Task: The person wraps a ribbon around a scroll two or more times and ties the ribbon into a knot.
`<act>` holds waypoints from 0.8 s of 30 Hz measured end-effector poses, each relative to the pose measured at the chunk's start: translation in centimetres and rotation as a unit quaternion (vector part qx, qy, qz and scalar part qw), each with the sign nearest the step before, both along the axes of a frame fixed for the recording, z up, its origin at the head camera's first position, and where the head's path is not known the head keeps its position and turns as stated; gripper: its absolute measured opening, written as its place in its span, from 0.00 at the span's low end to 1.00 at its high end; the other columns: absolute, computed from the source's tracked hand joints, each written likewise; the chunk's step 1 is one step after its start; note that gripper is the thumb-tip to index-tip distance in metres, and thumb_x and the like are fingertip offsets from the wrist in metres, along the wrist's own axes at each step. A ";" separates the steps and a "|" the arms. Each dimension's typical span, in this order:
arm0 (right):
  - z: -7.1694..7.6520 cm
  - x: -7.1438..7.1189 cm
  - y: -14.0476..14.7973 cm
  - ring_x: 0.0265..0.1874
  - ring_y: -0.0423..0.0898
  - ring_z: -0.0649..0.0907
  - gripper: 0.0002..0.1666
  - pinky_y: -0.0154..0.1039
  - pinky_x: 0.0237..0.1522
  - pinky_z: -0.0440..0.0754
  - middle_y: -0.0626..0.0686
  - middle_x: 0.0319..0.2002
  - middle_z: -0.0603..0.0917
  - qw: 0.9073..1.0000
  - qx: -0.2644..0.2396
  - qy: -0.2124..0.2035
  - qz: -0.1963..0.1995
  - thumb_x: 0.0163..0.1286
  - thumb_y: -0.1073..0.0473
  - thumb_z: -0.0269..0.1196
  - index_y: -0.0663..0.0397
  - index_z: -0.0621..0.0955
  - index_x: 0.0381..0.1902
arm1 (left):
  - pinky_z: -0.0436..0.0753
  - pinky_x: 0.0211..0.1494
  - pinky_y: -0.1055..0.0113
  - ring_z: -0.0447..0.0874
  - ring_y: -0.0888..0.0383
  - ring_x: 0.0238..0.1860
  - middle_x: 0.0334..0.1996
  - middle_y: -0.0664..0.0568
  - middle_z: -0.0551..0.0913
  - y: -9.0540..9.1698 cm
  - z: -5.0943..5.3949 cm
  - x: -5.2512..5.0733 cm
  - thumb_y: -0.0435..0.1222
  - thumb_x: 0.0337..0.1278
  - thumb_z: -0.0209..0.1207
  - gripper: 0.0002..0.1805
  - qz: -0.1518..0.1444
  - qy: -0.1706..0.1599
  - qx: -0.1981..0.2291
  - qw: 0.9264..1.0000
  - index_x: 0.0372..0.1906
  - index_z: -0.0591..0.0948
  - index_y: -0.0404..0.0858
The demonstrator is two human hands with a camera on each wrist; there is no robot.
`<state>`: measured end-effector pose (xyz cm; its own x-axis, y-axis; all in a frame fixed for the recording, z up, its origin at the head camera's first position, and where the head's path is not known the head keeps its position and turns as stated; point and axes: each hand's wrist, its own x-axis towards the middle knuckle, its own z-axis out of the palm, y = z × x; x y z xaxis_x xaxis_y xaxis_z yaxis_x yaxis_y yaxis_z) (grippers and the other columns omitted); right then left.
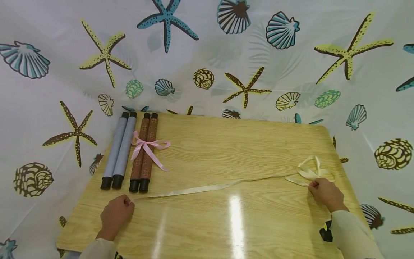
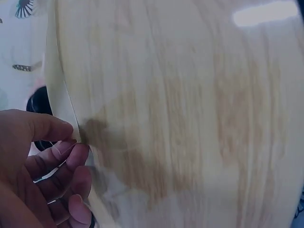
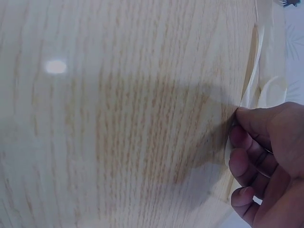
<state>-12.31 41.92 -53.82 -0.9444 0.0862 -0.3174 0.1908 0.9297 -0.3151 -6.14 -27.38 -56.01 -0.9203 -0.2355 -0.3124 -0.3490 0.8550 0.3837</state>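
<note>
Biggest first: the hanging cloth (image 1: 194, 57) on the far side is soft, a bit creased, printed with sea life. The desk (image 1: 233, 144) in front is flat pale wood grain with rounded corners, glossy enough to glare. The cream ribbon (image 1: 203, 188) runs across it from near left to a loose heap of loops at the right. Left hand (image 1: 117, 214): grip pinching the ribbon's left end, thumb to fingertip. Right hand (image 1: 327, 194): grip pinching ribbon at the near side of the loops; can't tell which strand. Looks like a straightening step; I'd keep the left pinch low, pull lightly, and free the loops one at a time, since a hard tug could knot them. Strip is thin and satiny, flat mid-span, narrowing rightward, probably a twist; worth rolling a fingertip to flatten it. At far left, two grey-blue rolls (image 1: 125, 151), straight cylinders with a matte look; just right of them, two brown rolls (image 1: 138, 166) with a printed motif. Pink bow (image 1: 145, 144), shiny, sits across the brown pair. Black end caps (image 1: 118, 182) finish the rolls.
</note>
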 end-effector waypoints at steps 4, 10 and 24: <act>-0.3 -0.2 -0.4 0.24 0.45 0.80 0.17 0.41 0.23 0.74 0.61 0.36 0.86 1.000 0.000 0.013 0.010 0.75 0.54 0.54 0.62 0.83 0.43 | 0.68 0.21 0.61 0.71 0.55 0.19 0.21 0.51 0.78 -1.9 -0.2 -0.3 0.38 0.59 0.50 0.09 0.010 -0.001 -0.017 1.000 0.25 0.75 0.43; 0.0 0.3 0.0 0.23 0.45 0.78 0.17 0.41 0.22 0.73 0.60 0.33 0.85 1.000 0.003 0.021 0.012 0.76 0.54 0.53 0.62 0.82 0.40 | 0.61 0.22 0.62 0.59 0.57 0.19 0.17 0.53 0.65 -4.3 0.0 -2.0 0.35 0.57 0.46 0.10 -0.008 -0.026 -0.036 0.999 0.21 0.67 0.43; 0.0 -0.3 0.1 0.24 0.46 0.78 0.18 0.42 0.24 0.73 0.57 0.32 0.85 1.000 0.000 0.000 0.024 0.76 0.53 0.51 0.60 0.81 0.40 | 0.80 0.39 0.38 0.79 0.28 0.43 0.41 0.24 0.76 -4.5 3.9 -12.3 0.50 0.59 0.59 0.31 0.040 0.065 -0.096 0.992 0.44 0.74 0.21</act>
<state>-12.60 41.99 -53.82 -0.9472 0.0420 -0.3180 0.1471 0.9378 -0.3144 -18.44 -31.91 -52.12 -0.9260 -0.3526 -0.1353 -0.3766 0.8884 0.2625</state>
